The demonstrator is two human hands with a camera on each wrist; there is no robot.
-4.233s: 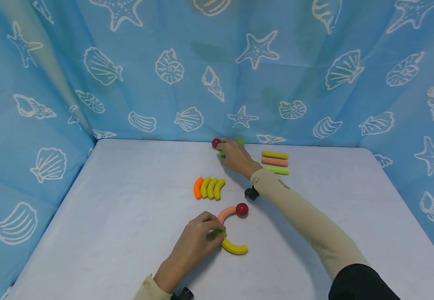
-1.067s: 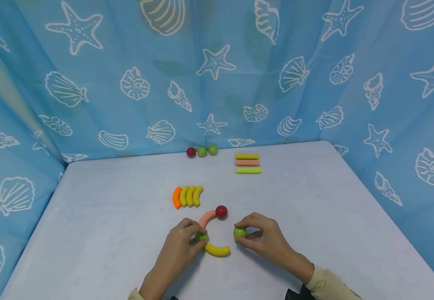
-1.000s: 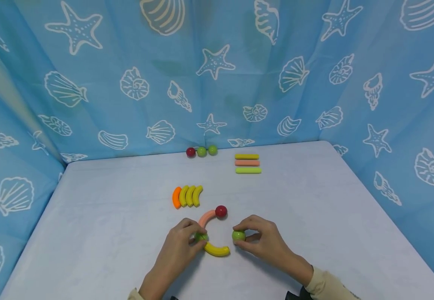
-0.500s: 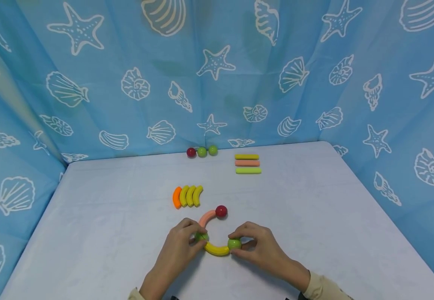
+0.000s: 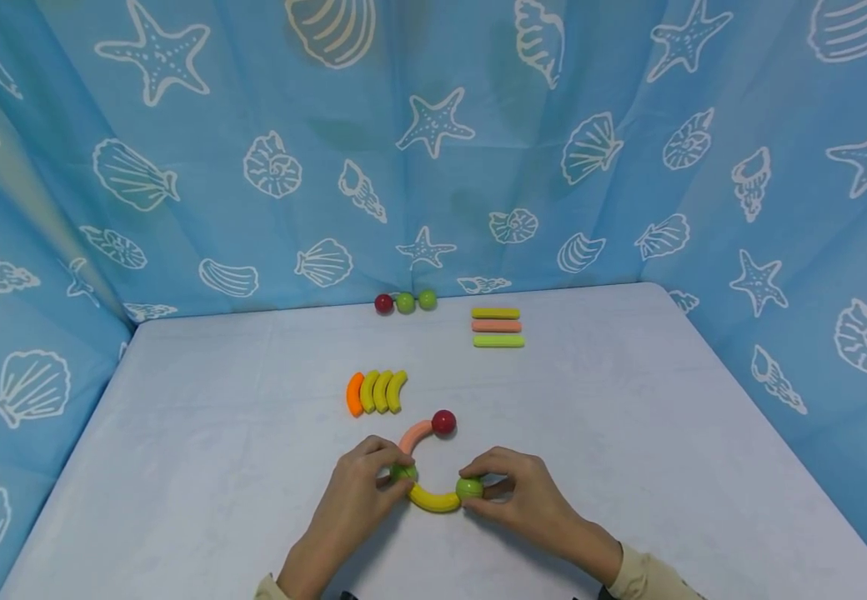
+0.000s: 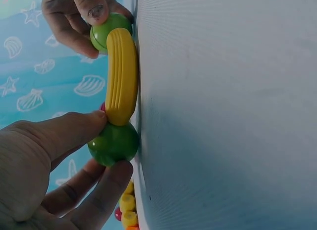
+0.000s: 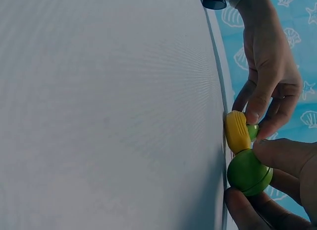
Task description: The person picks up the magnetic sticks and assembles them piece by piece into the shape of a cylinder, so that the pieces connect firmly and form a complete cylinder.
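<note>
My left hand [image 5: 362, 487] pinches a green ball [image 6: 115, 143] between thumb and fingers at the left of a curved chain on the table. My right hand [image 5: 527, 496] pinches another green ball [image 7: 249, 172] at the chain's right end. Between the two balls lies a yellow curved stick [image 5: 434, 500], one end against each ball in the left wrist view. From the left ball a salmon curved stick [image 5: 414, 434] runs up to a red ball [image 5: 444, 422]. The left fingers partly cover the left green ball in the head view.
Behind the chain lie one orange curved stick [image 5: 354, 394] and several yellow curved sticks [image 5: 381, 392] side by side. Three straight sticks [image 5: 497, 327] lie farther back. At the table's [image 5: 628, 400] back edge sit a red ball [image 5: 384, 304] and two green balls [image 5: 416, 301], before a blue curtain [image 5: 268, 100].
My right hand has come from the back row with a green ball and brought it left and down to the yellow stick's right end. The left hand keeps its hold on the other ball.
</note>
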